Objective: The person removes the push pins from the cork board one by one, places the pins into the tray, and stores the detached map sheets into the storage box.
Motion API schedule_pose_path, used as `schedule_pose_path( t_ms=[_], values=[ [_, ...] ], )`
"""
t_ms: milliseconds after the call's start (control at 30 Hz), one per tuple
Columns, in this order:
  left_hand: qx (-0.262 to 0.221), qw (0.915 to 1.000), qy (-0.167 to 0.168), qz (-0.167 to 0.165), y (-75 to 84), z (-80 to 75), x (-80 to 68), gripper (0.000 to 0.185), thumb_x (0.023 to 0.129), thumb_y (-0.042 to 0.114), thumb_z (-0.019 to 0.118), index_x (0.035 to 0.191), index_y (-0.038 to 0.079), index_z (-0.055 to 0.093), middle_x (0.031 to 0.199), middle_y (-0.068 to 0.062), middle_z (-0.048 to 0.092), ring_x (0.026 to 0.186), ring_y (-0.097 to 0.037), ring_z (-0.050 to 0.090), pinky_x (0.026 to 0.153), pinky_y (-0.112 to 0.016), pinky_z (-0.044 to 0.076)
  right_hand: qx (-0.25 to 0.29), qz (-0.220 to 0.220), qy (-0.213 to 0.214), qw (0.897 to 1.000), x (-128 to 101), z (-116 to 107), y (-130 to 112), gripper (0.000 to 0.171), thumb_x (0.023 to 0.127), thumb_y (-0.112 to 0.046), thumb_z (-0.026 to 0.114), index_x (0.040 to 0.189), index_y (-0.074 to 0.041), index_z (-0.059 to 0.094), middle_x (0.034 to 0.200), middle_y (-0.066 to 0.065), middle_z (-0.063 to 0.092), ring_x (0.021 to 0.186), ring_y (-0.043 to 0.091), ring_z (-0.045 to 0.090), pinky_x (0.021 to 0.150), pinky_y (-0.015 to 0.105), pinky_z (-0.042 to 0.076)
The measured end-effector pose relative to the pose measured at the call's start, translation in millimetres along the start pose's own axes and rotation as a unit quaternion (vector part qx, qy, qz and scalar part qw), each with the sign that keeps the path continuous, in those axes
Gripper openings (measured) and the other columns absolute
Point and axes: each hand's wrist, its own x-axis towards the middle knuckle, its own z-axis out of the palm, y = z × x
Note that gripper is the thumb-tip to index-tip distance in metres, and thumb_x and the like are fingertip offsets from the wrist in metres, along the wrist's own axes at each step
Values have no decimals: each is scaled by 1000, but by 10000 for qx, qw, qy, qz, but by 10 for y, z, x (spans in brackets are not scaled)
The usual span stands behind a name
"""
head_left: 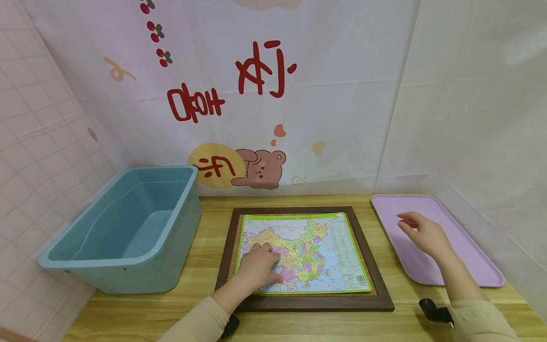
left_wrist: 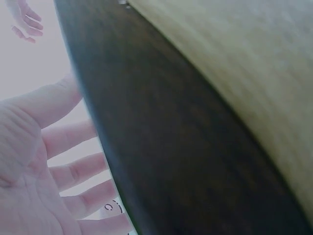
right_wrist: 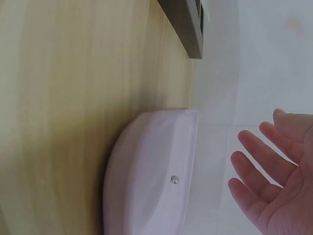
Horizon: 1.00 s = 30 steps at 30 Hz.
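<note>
A colourful map sheet of China (head_left: 295, 232) lies inside a dark brown wooden frame (head_left: 307, 304) on the table. My left hand (head_left: 258, 266) is over the map's lower left part, its fingers loosely extended. Whether the fingertips touch the sheet, I cannot tell. In the left wrist view, the frame's dark edge (left_wrist: 161, 127) hides the ends of the fingers (left_wrist: 78, 171). My right hand (head_left: 423, 232) hovers above the pink tray (head_left: 466, 256) with nothing in it. Its fingers (right_wrist: 259, 181) are relaxed and slightly bent in the right wrist view.
At the left stands a deep blue-green plastic bin (head_left: 171, 266). A printed white cloth (head_left: 333, 95) with red characters and a bear hangs behind the wooden table (head_left: 205, 313). On the tray's outer side is a small shiny round spot (right_wrist: 174, 179).
</note>
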Motion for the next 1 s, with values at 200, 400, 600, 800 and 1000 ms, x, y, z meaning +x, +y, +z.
schedule_pose_path(
  t_ms=[200,400,600,800,1000],
  values=[
    [-45,10000,-48,20,1,-13,-10,44,73,49,84,101,16,75,105,-7,62,85,-23,51,56,-39,48,80,-72,39,9999,0,41,-60,32,100,-17,61,124,4,61,109,24,69,100,49,63,81,61,47],
    [-311,9992,-122,221,-78,-17,-43,49,78,49,81,114,17,73,118,-9,64,99,-28,57,66,-42,53,269,-116,31,9996,-5,77,-126,32,100,-17,60,125,3,60,110,24,68,99,47,64,82,59,49],
    [-764,9960,54,465,-147,-110,-60,48,83,42,79,120,12,72,116,-6,67,102,-25,64,73,-36,55,377,-98,-80,9992,-26,136,-183,34,101,-18,59,128,3,59,110,23,69,99,44,65,81,56,51],
    [-1185,9927,214,116,-186,-216,-87,49,86,40,77,124,10,70,121,-8,67,108,-27,64,78,-42,55,407,-294,-141,9986,-34,267,-222,34,97,-11,64,127,4,59,105,20,70,94,40,67,79,52,52],
    [-1591,9858,487,-241,-270,-263,-108,46,86,36,77,122,7,70,120,-9,68,111,-31,63,85,-48,53,533,-391,-217,9976,-42,360,-256,38,95,-10,66,129,5,57,107,20,70,95,39,68,79,51,52]
  ],
)
